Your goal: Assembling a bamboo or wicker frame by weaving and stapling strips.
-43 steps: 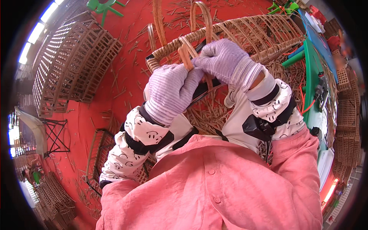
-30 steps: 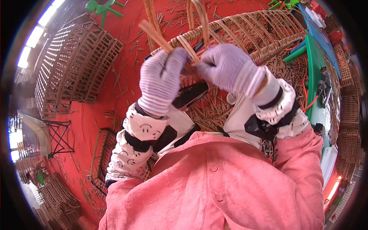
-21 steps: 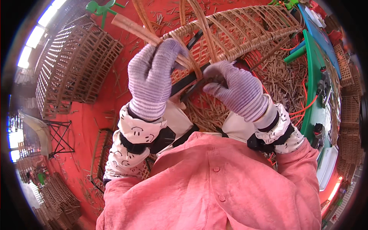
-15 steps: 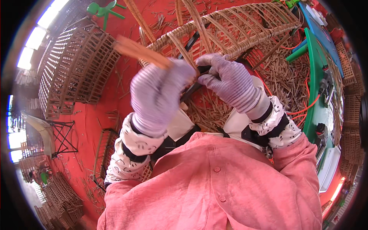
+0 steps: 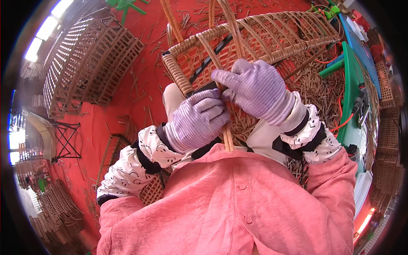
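A long woven rattan frame (image 5: 180,70) lies slanting in front of me, its rim wrapped in tan strips and open lattice inside. Both my hands wear lavender striped knit gloves and meet at the frame's near edge, by a black bar (image 5: 207,88). My left hand (image 5: 197,121) is closed there, fingers curled. Closed too is my right hand (image 5: 259,91), its thumb and fingers pinching at a rattan strip (image 5: 228,138). That strip hangs below the hands toward my shirt; where the fingers grip it is partly hidden. Other long strips (image 5: 233,25) rise from the frame past its far side.
Stacked brown lattice baskets (image 5: 89,63) stand at the left, near a black folding stand (image 5: 66,140). Cut strip scraps (image 5: 316,93) cover the red floor under the frame. On the right is a green table (image 5: 350,85) with tools and orange cords. A green stool (image 5: 127,5) shows at the top.
My left hand has come down and right, to the frame's near edge. The strip that stuck out up and left from it now hangs below the hands. My right hand stays near the rim.
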{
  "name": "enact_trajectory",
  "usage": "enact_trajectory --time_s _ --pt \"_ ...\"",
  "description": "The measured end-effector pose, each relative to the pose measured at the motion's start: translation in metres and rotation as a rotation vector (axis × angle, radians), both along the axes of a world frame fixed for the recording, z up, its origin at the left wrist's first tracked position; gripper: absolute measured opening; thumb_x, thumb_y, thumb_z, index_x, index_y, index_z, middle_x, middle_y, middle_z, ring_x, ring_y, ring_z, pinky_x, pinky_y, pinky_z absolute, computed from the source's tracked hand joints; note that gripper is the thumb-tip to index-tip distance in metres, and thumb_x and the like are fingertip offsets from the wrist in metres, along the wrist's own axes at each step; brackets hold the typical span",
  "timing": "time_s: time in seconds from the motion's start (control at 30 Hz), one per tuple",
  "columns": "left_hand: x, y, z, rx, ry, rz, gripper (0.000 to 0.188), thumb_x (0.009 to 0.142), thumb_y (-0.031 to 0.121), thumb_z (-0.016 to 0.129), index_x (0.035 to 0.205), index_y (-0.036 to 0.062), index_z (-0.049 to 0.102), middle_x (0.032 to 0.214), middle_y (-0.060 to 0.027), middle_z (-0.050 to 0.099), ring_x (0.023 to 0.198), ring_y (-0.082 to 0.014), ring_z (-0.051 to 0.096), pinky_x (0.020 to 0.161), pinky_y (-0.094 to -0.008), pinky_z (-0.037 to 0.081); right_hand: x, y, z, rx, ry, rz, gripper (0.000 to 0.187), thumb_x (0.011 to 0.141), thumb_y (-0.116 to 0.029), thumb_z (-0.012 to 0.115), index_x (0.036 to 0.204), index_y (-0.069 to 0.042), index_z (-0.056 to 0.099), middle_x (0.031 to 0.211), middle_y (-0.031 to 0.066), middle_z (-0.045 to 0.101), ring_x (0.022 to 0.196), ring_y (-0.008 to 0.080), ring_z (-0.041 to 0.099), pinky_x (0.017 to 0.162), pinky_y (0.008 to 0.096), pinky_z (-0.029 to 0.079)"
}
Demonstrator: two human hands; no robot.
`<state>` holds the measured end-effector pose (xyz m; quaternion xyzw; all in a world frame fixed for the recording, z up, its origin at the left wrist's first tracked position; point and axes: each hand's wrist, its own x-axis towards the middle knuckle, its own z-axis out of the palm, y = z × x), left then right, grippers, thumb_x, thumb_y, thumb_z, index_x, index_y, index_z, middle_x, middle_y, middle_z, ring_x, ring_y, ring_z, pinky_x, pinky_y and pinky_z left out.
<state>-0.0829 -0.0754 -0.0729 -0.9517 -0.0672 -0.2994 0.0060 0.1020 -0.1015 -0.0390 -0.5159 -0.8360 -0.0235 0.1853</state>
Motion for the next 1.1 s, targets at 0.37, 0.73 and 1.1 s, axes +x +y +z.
enact_trajectory --time_s 0.37,0.73,1.1 --pt "-0.02 0.021 0.042 -0.473 0.081 -0.244 0.02 0.068 0.024 0.07 0.079 0.0087 0.064 0.079 -0.0029 0.063 0.08 -0.0211 0.06 0.086 -0.038 0.044 -0.011 0.014 -0.011 0.19 -0.317 -0.043 0.028 0.074 -0.026 0.062 0.098 -0.016 0.052 0.079 0.0059 0.052 0.059 0.0246 0.056 0.05 0.0376 0.045" --pt "0.043 0.102 0.07 -0.695 1.08 0.05 0.036 0.07 0.019 0.058 0.103 0.0051 0.06 0.088 -0.0151 0.063 0.08 -0.0291 0.06 0.074 -0.0352 0.047 0.0 0.019 -0.033 0.234 -0.019 0.024 0.039 0.068 -0.033 0.067 0.096 -0.014 0.048 0.075 0.0064 0.051 0.059 0.0253 0.056 0.052 0.0392 0.041" --pt "0.02 0.101 0.102 -0.619 0.859 0.099 0.022 0.071 0.024 0.063 0.082 0.0048 0.064 0.069 -0.0131 0.062 0.064 -0.0256 0.06 0.06 -0.0352 0.048 -0.015 0.006 0.001 0.025 0.269 -0.029 0.053 0.061 -0.016 0.076 0.108 -0.009 0.051 0.082 0.0109 0.062 0.072 0.0283 0.062 0.062 0.0361 0.049"
